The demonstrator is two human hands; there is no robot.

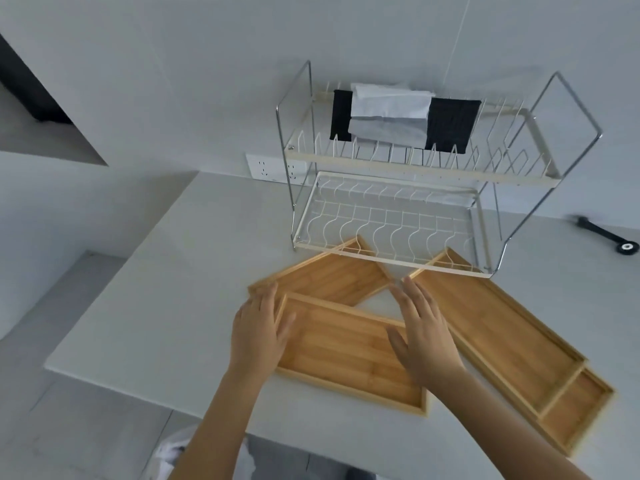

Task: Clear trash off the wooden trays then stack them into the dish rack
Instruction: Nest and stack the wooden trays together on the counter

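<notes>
Fingers of both hands spread flat, released, flanking the near tray on the white counter by grey walls

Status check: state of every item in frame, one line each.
Near wooden tray: flat on counter, no trash, overlapping the far-left tray's corner.
Far-left wooden tray: flat, no trash, far end under the rack.
Long divided wooden tray: flat, no trash, far end under the rack.
Two-tier wire dish rack: lower tier holds nothing; upper tier holds a black and white tissue pack.
Left hand: open, at near tray's left end.
Right hand: open, at its right end.
</notes>
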